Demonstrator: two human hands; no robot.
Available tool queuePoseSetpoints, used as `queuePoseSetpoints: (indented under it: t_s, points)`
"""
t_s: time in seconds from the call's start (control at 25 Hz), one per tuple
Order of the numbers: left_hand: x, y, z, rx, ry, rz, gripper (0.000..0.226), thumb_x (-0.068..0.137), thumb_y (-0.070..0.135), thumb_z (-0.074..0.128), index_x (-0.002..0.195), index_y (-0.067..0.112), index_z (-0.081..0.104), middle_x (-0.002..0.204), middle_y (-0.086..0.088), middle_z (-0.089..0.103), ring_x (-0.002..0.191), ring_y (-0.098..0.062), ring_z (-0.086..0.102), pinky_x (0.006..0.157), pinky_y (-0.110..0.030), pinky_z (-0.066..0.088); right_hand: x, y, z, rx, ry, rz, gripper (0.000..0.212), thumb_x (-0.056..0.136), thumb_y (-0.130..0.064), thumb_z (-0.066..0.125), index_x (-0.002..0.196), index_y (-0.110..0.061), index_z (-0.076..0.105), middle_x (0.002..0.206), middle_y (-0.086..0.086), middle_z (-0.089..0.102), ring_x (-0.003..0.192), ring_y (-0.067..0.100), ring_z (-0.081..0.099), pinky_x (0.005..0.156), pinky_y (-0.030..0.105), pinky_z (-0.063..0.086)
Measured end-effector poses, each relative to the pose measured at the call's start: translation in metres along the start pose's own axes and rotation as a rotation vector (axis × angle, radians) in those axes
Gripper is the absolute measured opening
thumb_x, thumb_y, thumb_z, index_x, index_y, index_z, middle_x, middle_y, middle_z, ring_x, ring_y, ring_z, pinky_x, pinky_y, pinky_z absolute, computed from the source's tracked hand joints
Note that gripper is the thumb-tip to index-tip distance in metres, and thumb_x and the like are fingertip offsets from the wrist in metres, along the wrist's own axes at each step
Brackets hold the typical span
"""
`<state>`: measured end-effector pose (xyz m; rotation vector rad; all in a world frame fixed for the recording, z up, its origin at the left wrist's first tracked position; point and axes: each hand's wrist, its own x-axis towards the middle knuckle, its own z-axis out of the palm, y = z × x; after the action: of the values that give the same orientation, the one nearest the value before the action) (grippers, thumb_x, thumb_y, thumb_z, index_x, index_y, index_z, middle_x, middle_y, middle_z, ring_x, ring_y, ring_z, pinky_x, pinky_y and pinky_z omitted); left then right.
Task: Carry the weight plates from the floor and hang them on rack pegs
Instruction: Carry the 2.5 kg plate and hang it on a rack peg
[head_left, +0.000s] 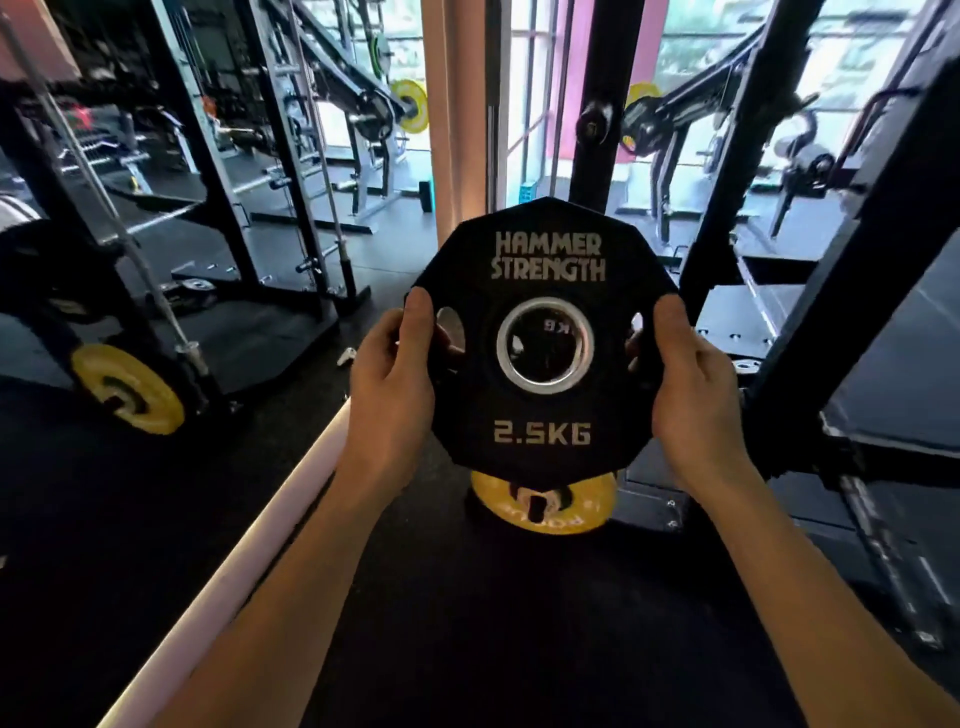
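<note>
**Inspector:** Starting with the largest item, the black rack (810, 218) stands ahead and to the right, its upright (602, 93) directly behind the load. Which peg is intended cannot be told.

**Assistant:** And the load?

**Inspector:** One black weight plate (543, 415), marked 2.5KG, is held upright at chest level, face toward the wearer, well clear of the floor. In my judgement that attitude presents the steel-ringed centre hole (544, 344) for sliding onto a peg.

**Assistant:** Grip?

**Inspector:** Symmetrical. The left hand (392, 379) holds the left edge, thumb on the face, fingers curled behind through the side slot. The right hand (696, 389) mirrors it on the right edge. Both grip the plate firmly; an even hold keeps it from twisting.

**Assistant:** Anything below?

**Inspector:** A yellow plate (545, 512) sits low beneath the black one, seemingly already on a peg.
</note>
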<state>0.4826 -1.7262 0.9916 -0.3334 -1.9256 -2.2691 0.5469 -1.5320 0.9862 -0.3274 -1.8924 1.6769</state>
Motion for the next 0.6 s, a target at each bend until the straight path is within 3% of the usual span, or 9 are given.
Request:
queuePoseSetpoints:
  t_s: [0.08, 0.16, 0.28, 0.48, 0.6]
  points:
    - [0.042, 0.007, 0.026, -0.002, -0.036, 0.055, 0.056, 0.090, 0.055, 0.048, 0.088, 0.002, 0.063, 0.082, -0.012, 0.068, 0.079, -0.026, 0.065, 0.081, -0.052, 0.052, 0.041, -0.013, -0.002, -0.008, 0.044, -0.030, 0.056, 0.084, -0.072, 0.044, 0.068, -0.022, 0.064, 0.068, -0.001, 0.066, 0.072, 0.022, 0.064, 0.072, 0.044, 0.053]
    - [0.076, 0.018, 0.047, 0.003, -0.062, 0.098, 0.048, 0.091, 0.056, 0.046, 0.076, 0.011, 0.059, 0.065, 0.004, 0.062, 0.064, -0.015, 0.058, 0.067, -0.039, 0.046, 0.073, -0.029, -0.004, 0.005, 0.074, -0.072, 0.059, 0.086, -0.071, 0.046, 0.072, -0.018, 0.066, 0.071, 0.005, 0.067, 0.072, 0.026, 0.065, 0.073, 0.046, 0.054]
    - [0.131, 0.036, 0.079, 0.004, -0.076, 0.178, 0.045, 0.094, 0.056, 0.045, 0.067, 0.021, 0.056, 0.058, 0.010, 0.058, 0.059, -0.012, 0.052, 0.065, -0.036, 0.039, 0.128, -0.053, -0.006, 0.007, 0.130, -0.152, 0.061, 0.093, -0.063, 0.045, 0.084, -0.006, 0.066, 0.080, 0.019, 0.068, 0.073, 0.027, 0.065, 0.074, 0.050, 0.055]
    - [0.211, 0.068, 0.121, -0.057, -0.063, 0.320, 0.044, 0.101, 0.044, 0.043, 0.067, 0.017, 0.052, 0.050, 0.013, 0.054, 0.049, -0.001, 0.049, 0.051, -0.014, 0.038, 0.206, -0.090, 0.000, 0.009, 0.190, -0.294, 0.052, 0.096, -0.059, 0.043, 0.069, -0.018, 0.060, 0.062, -0.003, 0.058, 0.062, 0.012, 0.055, 0.066, 0.038, 0.045]
    - [0.260, 0.091, 0.143, -0.156, -0.083, 0.399, 0.046, 0.100, 0.043, 0.045, 0.063, 0.018, 0.050, 0.046, 0.013, 0.053, 0.045, -0.001, 0.047, 0.049, -0.017, 0.036, 0.249, -0.117, 0.004, -0.023, 0.230, -0.410, 0.046, 0.098, -0.052, 0.042, 0.067, -0.022, 0.057, 0.054, -0.013, 0.055, 0.057, 0.005, 0.052, 0.063, 0.028, 0.041]
